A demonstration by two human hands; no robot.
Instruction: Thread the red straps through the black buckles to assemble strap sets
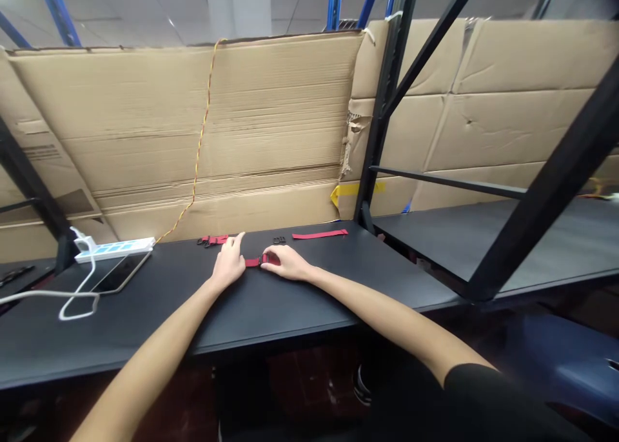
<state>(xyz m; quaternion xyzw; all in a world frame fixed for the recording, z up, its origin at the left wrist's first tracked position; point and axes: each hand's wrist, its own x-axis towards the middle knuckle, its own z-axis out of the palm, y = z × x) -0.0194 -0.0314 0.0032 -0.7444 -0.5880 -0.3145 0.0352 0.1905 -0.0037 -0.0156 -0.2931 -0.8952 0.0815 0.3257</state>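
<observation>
A short red strap [254,262] with a black buckle [264,259] lies on the black tabletop [290,281] between my hands. My right hand [287,263] has its fingertips on the buckle and strap, pinching them. My left hand [228,264] sits against the strap's left end, with its index finger stretched forward, and hides that end. Farther back, a second red strap [319,234] lies flat. To its left, a small black buckle [279,240] lies alone. Beyond my left hand is a third red strap [216,239] with black hardware at its end.
A white power strip [114,250] and a smartphone [120,273] lie at the left, with a white cable [77,294] looped beside them. A red-and-yellow twisted wire [199,148] climbs the cardboard sheets behind the table. Black metal frame bars [384,113] stand at the right.
</observation>
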